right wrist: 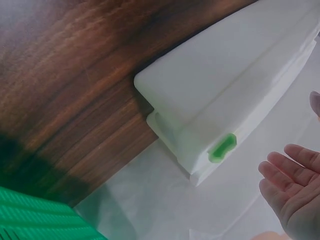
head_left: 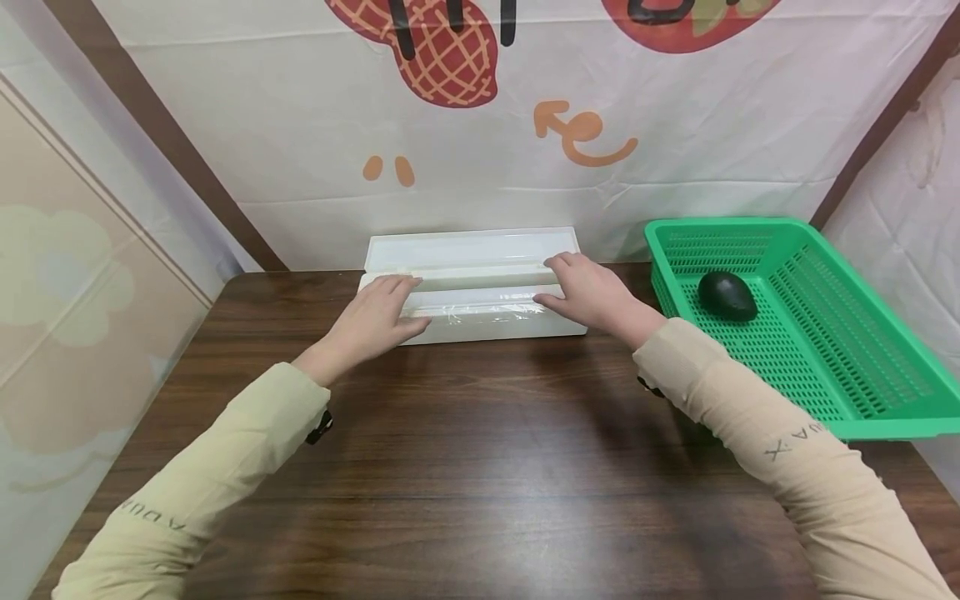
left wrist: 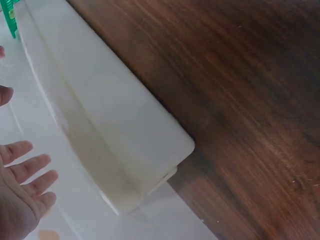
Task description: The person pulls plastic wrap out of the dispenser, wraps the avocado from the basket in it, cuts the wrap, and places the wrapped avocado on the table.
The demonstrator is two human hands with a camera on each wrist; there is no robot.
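A long white cling film dispenser point(head_left: 487, 321) lies against the back of the table, its lid point(head_left: 472, 247) tilted back and shiny clear film along its front. Over its left end my left hand point(head_left: 367, 321) is spread, thumb apart from the fingers. My right hand point(head_left: 588, 292) hovers at the other end with loosely extended fingers. Neither hand grips anything; whether a fingertip touches the dispenser I cannot tell. In the right wrist view, a green slider point(right wrist: 222, 148) shows on the dispenser's end, with my right hand point(right wrist: 297, 192) apart from it.
To the right stands a green plastic basket point(head_left: 892, 429) with a smooth black oval object point(head_left: 727, 296) inside. A dark wooden table point(head_left: 465, 467) spans the foreground. Behind it hangs a white printed cloth point(head_left: 487, 192).
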